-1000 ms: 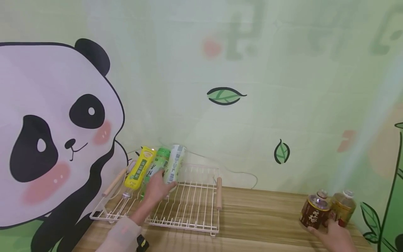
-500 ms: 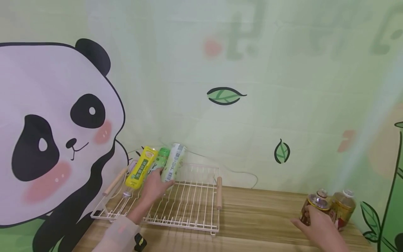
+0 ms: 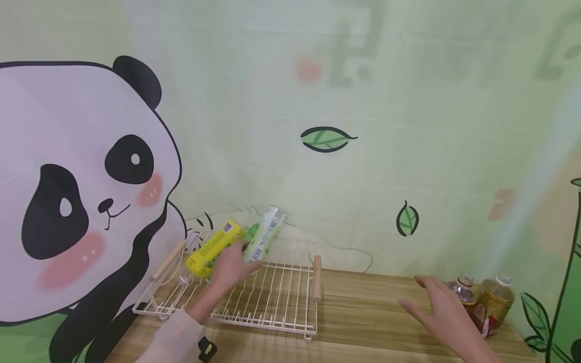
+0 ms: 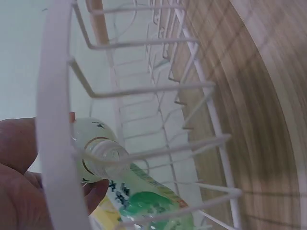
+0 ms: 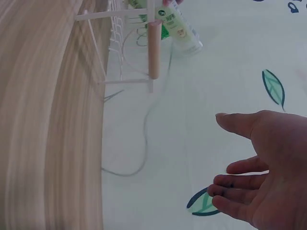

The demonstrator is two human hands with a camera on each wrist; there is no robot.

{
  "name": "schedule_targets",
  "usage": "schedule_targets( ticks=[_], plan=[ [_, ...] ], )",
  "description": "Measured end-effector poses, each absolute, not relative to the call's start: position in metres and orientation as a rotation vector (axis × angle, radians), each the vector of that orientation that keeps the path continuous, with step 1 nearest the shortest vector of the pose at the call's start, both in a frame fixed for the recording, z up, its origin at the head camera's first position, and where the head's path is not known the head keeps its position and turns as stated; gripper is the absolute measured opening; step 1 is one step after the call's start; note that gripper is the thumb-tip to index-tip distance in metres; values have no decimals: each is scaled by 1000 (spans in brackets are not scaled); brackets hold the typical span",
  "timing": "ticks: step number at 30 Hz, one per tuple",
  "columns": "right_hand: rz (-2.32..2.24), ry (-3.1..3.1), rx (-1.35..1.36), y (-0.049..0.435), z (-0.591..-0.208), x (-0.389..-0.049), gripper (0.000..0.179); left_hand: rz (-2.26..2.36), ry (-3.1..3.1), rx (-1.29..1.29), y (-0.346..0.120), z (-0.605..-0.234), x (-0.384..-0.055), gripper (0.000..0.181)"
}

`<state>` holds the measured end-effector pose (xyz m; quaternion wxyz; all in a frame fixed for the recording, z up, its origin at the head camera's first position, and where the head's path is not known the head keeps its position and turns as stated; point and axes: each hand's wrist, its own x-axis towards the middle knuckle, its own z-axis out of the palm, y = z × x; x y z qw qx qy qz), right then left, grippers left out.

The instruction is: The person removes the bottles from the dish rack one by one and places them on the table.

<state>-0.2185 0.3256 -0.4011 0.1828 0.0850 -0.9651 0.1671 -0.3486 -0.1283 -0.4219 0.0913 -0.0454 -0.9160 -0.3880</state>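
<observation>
My left hand point(image 3: 229, 267) grips a white-labelled drink bottle point(image 3: 268, 234), tilted over the rack with its base up. In the left wrist view its clear neck point(image 4: 109, 152) points down among the rack's wires, thumb and fingertips round the body. Beside it in the white wire rack point(image 3: 254, 325) lean a yellow bottle point(image 3: 215, 248) and a green-labelled bottle point(image 4: 148, 201), the green one mostly hidden by my hand in the head view. My right hand point(image 3: 447, 312) is in the air left of two brown drink bottles, fingers apart and holding nothing.
A dark-labelled bottle point(image 3: 464, 290) and an amber one point(image 3: 496, 301) stand at the table's right end. The rack has wooden handles point(image 3: 317, 278) on its sides. A small black object point(image 3: 207, 349) lies in front. A printed cloth wall point(image 3: 354, 191) rises behind the table.
My right hand has lifted from beside the brown bottles and moved left. My left hand has shifted slightly right, and the white and yellow bottles lean further to the right.
</observation>
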Motion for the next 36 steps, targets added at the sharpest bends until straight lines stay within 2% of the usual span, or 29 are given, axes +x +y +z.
schedule_targets(
  ticks=[13,24,36],
  plan=[
    [526,-2544,518,277,-373,-229,69,-982,-2696,-563,-92,-395,-324,79],
    [419,-2424,724,245,-368,-245,81,-659,-2676,-823,-60,-378,-295,75],
    [296,-2443,786,227,-377,-255,83,-466,-2652,-1005,-40,-376,-289,74]
  ],
)
